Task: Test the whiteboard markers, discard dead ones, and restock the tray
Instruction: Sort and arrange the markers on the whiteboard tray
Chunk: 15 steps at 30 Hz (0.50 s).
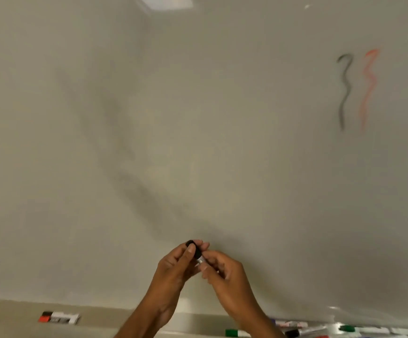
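I hold a black-capped marker (198, 255) in front of the whiteboard (198, 118), low in the middle of the view. My left hand (176, 267) pinches the black cap end. My right hand (222, 272) grips the white barrel just below the cap. Whether the cap is seated or coming off cannot be told. Two wavy test lines are on the board at the upper right, one black (344, 93) and one red (368, 86).
The tray ledge (15, 311) runs along the bottom. On it lie a pair of markers, black-capped and red-capped (59, 317), at the left. Several markers with green, black, blue and red caps (308, 330) lie at the right.
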Motion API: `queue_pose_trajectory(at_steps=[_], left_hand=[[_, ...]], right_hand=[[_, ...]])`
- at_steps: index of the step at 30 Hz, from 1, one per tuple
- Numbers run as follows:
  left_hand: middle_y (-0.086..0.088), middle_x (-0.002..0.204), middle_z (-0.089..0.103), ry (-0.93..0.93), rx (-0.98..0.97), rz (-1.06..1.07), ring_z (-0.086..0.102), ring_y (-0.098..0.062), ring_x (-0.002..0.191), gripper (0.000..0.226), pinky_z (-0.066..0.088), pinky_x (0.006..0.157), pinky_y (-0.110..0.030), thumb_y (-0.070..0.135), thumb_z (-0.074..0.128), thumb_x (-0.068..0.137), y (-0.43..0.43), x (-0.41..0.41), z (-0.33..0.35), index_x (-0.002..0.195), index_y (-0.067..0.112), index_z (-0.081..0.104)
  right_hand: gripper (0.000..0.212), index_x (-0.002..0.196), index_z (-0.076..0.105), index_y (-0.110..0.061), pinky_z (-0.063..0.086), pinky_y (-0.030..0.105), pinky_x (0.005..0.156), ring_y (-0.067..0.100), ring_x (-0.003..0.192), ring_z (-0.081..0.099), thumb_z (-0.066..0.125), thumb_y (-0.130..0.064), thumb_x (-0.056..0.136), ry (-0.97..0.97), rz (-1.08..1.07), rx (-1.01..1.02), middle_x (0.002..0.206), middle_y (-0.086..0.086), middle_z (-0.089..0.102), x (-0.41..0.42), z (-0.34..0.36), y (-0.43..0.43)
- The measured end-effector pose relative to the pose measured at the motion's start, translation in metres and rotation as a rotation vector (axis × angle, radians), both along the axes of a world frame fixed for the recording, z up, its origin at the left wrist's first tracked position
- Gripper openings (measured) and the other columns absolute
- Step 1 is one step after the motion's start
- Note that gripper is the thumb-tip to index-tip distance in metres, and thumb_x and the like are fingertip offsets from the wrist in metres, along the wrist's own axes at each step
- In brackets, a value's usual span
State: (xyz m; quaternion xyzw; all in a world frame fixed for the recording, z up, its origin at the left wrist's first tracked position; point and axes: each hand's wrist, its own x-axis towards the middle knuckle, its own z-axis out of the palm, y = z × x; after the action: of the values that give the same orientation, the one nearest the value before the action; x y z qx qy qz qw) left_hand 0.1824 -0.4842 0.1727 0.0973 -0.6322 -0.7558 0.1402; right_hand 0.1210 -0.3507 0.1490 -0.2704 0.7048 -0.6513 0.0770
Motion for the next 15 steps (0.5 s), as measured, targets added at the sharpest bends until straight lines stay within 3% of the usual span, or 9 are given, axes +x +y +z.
queue_pose_trajectory(at_steps=[2,4,6,8,10,13,15], left_hand=[[-0.011,0.124,0.072,0.027,0.016,-0.056,0.066,-0.03,0.119,0.032,0.05,0.101,-0.043,0.025,0.053,0.102,0.016,-0.005,0.02,0.122,0.004,0.068],[-0.012,0.125,0.071,0.065,0.013,-0.107,0.066,-0.03,0.115,0.033,0.052,0.095,-0.04,0.026,0.052,0.102,0.034,-0.011,0.043,0.121,0.005,0.068],[-0.016,0.119,0.07,0.108,0.008,-0.165,0.061,-0.037,0.096,0.033,0.054,0.084,-0.04,0.028,0.05,0.103,0.051,-0.015,0.064,0.118,0.007,0.071],[-0.022,0.096,0.062,0.137,-0.007,-0.215,0.052,-0.035,0.077,0.036,0.051,0.074,-0.043,0.031,0.051,0.103,0.068,-0.018,0.085,0.118,0.005,0.071],[-0.023,0.086,0.06,0.154,-0.009,-0.232,0.054,-0.035,0.077,0.038,0.054,0.077,-0.045,0.031,0.052,0.101,0.082,-0.021,0.1,0.117,0.003,0.072],[-0.03,0.093,0.063,0.169,0.005,-0.223,0.056,-0.033,0.088,0.032,0.057,0.092,-0.04,0.027,0.057,0.099,0.101,-0.026,0.114,0.108,0.004,0.076],[-0.023,0.081,0.066,0.17,0.004,-0.212,0.056,-0.028,0.078,0.031,0.057,0.087,-0.038,0.026,0.059,0.097,0.112,-0.03,0.12,0.105,0.002,0.077]], right_hand=[[0.014,0.095,0.075,-0.03,0.05,0.026,0.065,0.007,0.065,0.059,0.064,-0.022,0.096,0.017,-0.034,-0.05,0.071,-0.005,0.067,0.003,0.024,0.013],[0.013,0.092,0.077,-0.024,0.048,0.026,0.061,0.01,0.06,0.056,0.064,-0.024,0.096,-0.003,-0.053,-0.11,0.069,0.002,0.066,0.003,0.047,0.029],[0.016,0.088,0.077,-0.019,0.048,0.028,0.06,0.016,0.061,0.057,0.064,-0.023,0.097,-0.055,-0.045,-0.185,0.071,0.006,0.067,0.002,0.068,0.043],[0.017,0.089,0.078,-0.015,0.044,0.031,0.055,0.021,0.061,0.056,0.064,-0.019,0.097,-0.14,-0.03,-0.269,0.073,0.012,0.065,0.0,0.088,0.058],[0.015,0.094,0.078,-0.015,0.035,0.028,0.048,0.02,0.056,0.05,0.064,-0.019,0.096,-0.201,-0.034,-0.322,0.073,0.014,0.063,-0.002,0.101,0.07],[0.015,0.098,0.079,-0.02,0.025,0.022,0.045,0.015,0.049,0.042,0.064,-0.021,0.096,-0.208,-0.079,-0.34,0.068,0.01,0.059,-0.003,0.116,0.088],[0.017,0.092,0.079,-0.019,0.024,0.021,0.044,0.013,0.047,0.038,0.063,-0.023,0.096,-0.189,-0.112,-0.33,0.065,0.009,0.057,-0.005,0.122,0.098]])
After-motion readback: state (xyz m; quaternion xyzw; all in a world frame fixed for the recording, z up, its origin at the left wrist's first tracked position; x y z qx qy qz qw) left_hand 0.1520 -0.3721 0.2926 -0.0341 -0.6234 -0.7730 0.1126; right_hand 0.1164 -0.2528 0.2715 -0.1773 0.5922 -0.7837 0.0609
